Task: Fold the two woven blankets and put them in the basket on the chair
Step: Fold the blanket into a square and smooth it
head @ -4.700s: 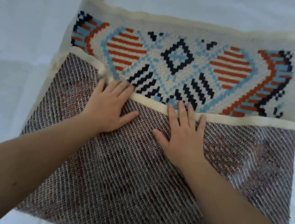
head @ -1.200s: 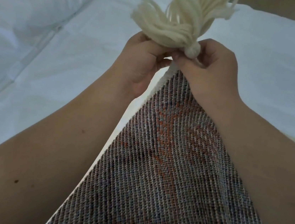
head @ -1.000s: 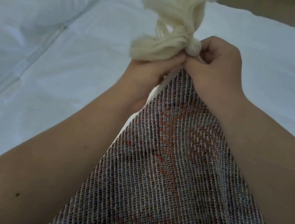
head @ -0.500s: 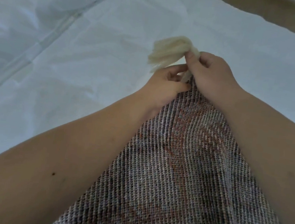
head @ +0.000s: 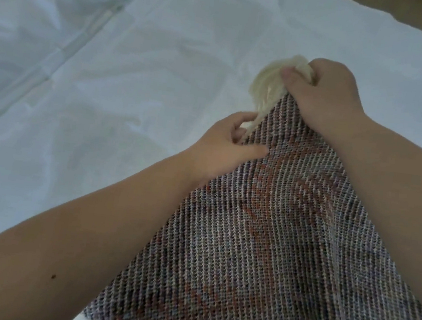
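Blanket [head: 262,232] folding is mid-way at best, going by what I see from the head view. One woven blanket lies on the white bed [head: 106,93] with its dull reverse side up, muted grey weave with rust patches, so at least one layer looks turned over on itself. Right hand [head: 327,94] sits at the far corner, fingers curled, thumb pinching the cream tassel [head: 265,84] against the cloth. Left hand [head: 221,150] is just below it on the left edge, fingertips pinching the cream hem while the thumb lies flat on the weave. Both hands are close together at one corner, near each other but not touching. I judge this as lining up corners or tucking the tassel before the next fold, not a finished fold; the bundle is too large and loose to drop in a basket. Can't tell how many layers are stacked under the top face, edges are hidden by my forearms. Second blanket, basket and chair are not in view, so I can't say anything on their status. Left to do, as I judge it: finish folding this one, fold the other, and place both in the basket. A brown strip shows past the bed's far edge, top right.
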{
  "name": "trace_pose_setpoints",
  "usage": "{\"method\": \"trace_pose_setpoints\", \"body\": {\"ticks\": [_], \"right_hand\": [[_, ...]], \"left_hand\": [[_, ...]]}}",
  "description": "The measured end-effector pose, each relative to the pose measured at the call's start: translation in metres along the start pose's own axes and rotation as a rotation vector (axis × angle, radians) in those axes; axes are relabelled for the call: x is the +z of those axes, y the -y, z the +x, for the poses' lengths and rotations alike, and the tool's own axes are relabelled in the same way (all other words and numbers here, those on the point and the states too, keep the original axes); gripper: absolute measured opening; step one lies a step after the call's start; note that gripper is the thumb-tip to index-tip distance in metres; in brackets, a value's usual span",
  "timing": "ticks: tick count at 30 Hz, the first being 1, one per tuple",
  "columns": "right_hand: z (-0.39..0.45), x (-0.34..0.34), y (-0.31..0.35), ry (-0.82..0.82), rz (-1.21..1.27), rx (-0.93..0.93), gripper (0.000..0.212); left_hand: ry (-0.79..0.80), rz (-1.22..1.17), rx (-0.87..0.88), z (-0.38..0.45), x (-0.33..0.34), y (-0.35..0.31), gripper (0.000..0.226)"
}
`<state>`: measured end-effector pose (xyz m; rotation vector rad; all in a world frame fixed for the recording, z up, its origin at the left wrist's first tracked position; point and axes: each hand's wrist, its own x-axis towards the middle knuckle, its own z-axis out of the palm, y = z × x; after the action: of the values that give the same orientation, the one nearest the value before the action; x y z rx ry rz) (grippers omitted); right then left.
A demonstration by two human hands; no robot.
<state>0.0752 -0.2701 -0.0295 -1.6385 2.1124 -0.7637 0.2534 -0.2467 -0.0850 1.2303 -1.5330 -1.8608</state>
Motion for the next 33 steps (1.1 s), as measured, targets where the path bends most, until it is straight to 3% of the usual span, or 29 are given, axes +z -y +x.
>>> {"method": "trace_pose_setpoints", "body": {"ticks": [2, 5, 7, 11, 13, 19, 24, 28, 33], "right_hand": [[-0.002, 0.011, 0.0, -0.031, -0.088, 0.039, 0.037], [-0.024, 0.039, -0.007, 0.004, -0.296, 0.171, 0.078], [-0.064, 0.062, -0.015, 0.058, -0.361, 0.172, 0.084], [-0.154, 0.107, -0.033, 0.413, -0.426, 0.155, 0.09], [-0.176, 0.123, -0.036, 0.51, -0.48, 0.116, 0.091], [-0.209, 0.146, -0.004, 0.617, -0.512, 0.024, 0.096], [-0.275, 0.17, 0.044, 0.724, -0.448, -0.096, 0.096], [-0.323, 0.195, 0.082, 0.72, -0.418, -0.192, 0.095], [-0.343, 0.219, 0.107, 0.722, -0.455, -0.222, 0.093]], "left_hand": [[0.007, 0.297, -0.078, -0.015, -0.011, 0.027, 0.032], [-0.024, 0.512, -0.203, -0.039, -0.031, 0.062, 0.029], [-0.021, 0.49, -0.296, -0.06, -0.044, 0.075, 0.031], [0.165, 0.266, -0.487, -0.123, -0.054, 0.096, 0.029], [0.152, 0.161, -0.537, -0.155, -0.055, 0.106, 0.026], [-0.108, 0.421, -0.535, -0.225, -0.085, 0.12, 0.023], [-0.135, 0.512, -0.674, -0.301, -0.123, 0.132, 0.026], [-0.213, 0.49, -0.741, -0.345, -0.143, 0.141, 0.03], [-0.178, 0.507, -0.673, -0.345, -0.148, 0.161, 0.027]]}}
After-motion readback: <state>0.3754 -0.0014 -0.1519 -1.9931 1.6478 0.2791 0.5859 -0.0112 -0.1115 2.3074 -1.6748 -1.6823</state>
